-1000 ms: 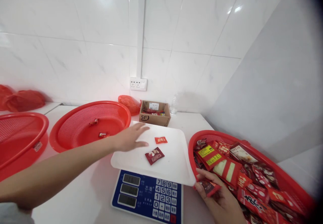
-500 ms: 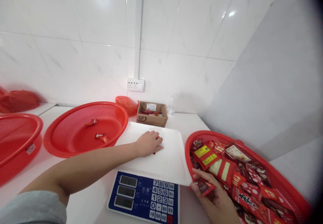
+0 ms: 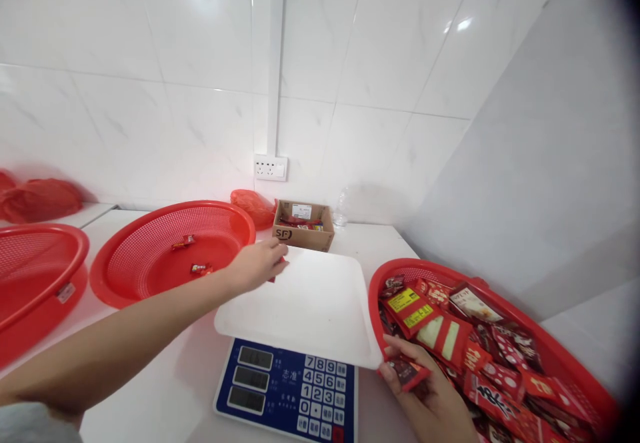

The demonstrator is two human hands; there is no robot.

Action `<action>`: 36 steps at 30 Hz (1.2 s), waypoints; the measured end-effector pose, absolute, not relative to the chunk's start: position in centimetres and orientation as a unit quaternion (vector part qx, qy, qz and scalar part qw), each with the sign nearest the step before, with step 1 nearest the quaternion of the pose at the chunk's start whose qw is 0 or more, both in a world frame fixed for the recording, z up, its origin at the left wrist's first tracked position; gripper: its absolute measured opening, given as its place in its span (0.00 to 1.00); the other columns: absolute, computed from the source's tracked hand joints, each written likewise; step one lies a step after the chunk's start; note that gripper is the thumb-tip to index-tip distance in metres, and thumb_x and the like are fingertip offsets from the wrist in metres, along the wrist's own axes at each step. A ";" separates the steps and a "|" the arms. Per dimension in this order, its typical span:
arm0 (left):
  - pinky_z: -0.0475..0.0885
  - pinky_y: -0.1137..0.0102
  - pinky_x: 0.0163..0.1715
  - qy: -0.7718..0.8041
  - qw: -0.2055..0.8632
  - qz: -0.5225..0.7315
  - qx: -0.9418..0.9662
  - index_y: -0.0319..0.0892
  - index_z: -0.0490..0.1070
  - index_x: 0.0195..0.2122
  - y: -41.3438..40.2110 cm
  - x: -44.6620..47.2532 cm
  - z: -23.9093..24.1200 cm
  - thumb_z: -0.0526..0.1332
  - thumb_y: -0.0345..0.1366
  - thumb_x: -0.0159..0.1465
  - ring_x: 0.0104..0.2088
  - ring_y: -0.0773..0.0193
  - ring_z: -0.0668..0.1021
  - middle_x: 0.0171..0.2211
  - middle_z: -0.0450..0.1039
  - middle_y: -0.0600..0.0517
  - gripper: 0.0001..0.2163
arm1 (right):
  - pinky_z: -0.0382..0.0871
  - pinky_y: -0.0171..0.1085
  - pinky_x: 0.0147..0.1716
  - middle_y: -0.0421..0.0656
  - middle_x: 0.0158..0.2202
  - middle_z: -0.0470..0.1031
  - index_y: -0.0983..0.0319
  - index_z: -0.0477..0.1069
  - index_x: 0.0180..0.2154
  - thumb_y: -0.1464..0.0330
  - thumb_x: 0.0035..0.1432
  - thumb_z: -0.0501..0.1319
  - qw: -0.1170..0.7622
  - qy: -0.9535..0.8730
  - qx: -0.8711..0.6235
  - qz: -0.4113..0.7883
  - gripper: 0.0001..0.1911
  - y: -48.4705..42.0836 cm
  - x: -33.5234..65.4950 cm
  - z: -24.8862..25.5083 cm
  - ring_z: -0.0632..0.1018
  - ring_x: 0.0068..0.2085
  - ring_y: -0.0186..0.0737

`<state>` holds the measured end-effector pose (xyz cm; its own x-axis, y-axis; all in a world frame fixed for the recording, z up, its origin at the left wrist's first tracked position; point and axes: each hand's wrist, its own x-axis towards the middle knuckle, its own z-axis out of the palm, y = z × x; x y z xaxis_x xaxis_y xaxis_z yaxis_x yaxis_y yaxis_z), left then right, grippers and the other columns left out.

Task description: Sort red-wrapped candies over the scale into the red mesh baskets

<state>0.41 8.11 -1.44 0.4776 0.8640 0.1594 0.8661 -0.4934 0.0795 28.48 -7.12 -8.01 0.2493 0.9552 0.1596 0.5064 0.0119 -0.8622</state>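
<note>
My left hand [image 3: 257, 266] is over the left part of the white scale pan [image 3: 320, 303]. Its fingers are closed on a small red packet [image 3: 273, 279], mostly hidden under them. Beside the pan's front right corner, my right hand [image 3: 425, 396] grips a dark red snack packet [image 3: 409, 371] between thumb and fingers. The pan tops a digital scale [image 3: 287, 390] with a blue keypad. Close to the right hand, a red basket [image 3: 400, 264] holds many red and brown snack packets [image 3: 493, 363].
Left of the scale stands a red perforated basket [image 3: 133, 246] with a few small packets [image 3: 200, 268] inside. Another red basket [image 3: 40, 296] is at the far left. A cardboard box [image 3: 303, 236] of packets and a red plastic bag [image 3: 253, 206] sit by the wall.
My left hand has moved left across the pan, toward the red basket, with the small red packet in it. My right hand keeps its packet in about the same place.
</note>
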 end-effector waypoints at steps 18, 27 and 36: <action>0.72 0.70 0.34 -0.496 -0.313 -0.260 -0.767 0.49 0.66 0.50 -0.7 -3.3 -2.2 0.58 0.45 0.61 0.38 0.61 0.76 0.40 0.74 0.51 0.17 | 0.72 0.37 0.30 0.41 0.31 0.77 0.58 0.72 0.38 0.56 0.53 0.60 0.311 -0.657 -0.667 0.165 0.15 -5.9 21.7 -7.0 0.79 0.30 0.42; 0.69 0.70 0.34 -0.401 -0.381 -0.328 -0.766 0.44 0.68 0.33 -2.4 2.2 -3.0 0.54 0.34 0.64 0.32 0.65 0.74 0.30 0.73 0.53 0.05 | 0.69 0.37 0.37 0.41 0.39 0.77 0.58 0.71 0.42 0.65 0.54 0.59 0.337 -0.694 -0.572 0.280 0.12 -5.6 17.9 -4.3 0.77 0.39 0.42; 0.71 0.70 0.29 -0.362 -0.536 -0.430 -0.630 0.41 0.64 0.33 -0.7 0.8 -3.7 0.55 0.40 0.63 0.28 0.67 0.73 0.28 0.71 0.54 0.07 | 0.63 0.33 0.26 0.39 0.25 0.73 0.61 0.71 0.30 0.58 0.59 0.55 0.390 -0.646 -0.551 0.357 0.14 -4.4 17.9 -4.7 0.71 0.26 0.35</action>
